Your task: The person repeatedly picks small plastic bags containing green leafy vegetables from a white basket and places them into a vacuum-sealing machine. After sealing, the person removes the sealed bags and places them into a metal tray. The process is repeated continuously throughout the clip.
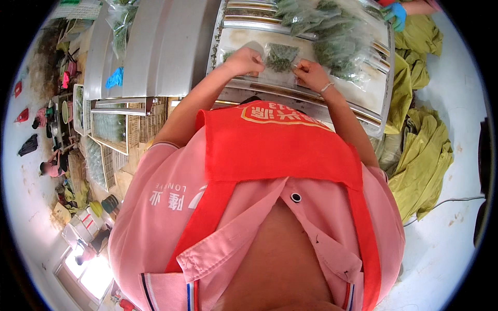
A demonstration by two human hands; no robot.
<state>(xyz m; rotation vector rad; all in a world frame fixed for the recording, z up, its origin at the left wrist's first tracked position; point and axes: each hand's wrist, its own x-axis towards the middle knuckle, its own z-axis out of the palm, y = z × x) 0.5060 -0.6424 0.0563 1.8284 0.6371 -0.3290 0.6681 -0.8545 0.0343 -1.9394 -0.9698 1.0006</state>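
Clear bag of green leaves (280,58) lies between left hand (244,61) and right hand (313,75), neither clearly nearer; long axis unclear. Right fingers (302,68) pinch its right edge; left fingers (257,66) curl at left edge, pinch unclear.

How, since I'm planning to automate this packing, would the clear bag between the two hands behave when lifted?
The bag is probably floppy, since its film looks thin. It's likely light, as the greens inside look leafy. The shiny film may also be slippery.
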